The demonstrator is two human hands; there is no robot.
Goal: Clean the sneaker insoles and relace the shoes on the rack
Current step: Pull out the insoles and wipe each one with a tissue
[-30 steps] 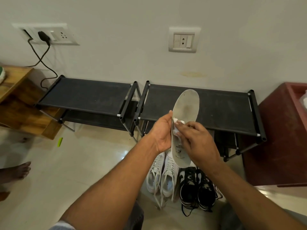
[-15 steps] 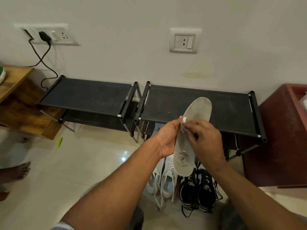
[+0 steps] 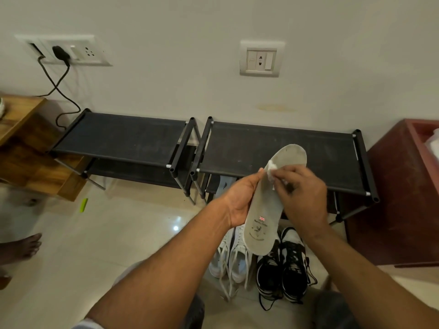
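Left hand [image 3: 240,200] grips the insole [image 3: 263,224] by one long edge, fingers wrapped behind it, heel end down. Right hand [image 3: 301,193] pinches a white wipe [image 3: 270,168] against the forefoot. White sneakers [image 3: 231,260] and black-and-white sneakers [image 3: 285,269] stand on the floor below, laces loose; the rack [image 3: 273,148] stands behind them. Risk, judged: a one-edge hold lets the insole flex or slip under rubbing pressure, dropping onto the shoes

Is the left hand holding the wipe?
No, the right hand pinches the wipe against the insole, which the left hand grips.
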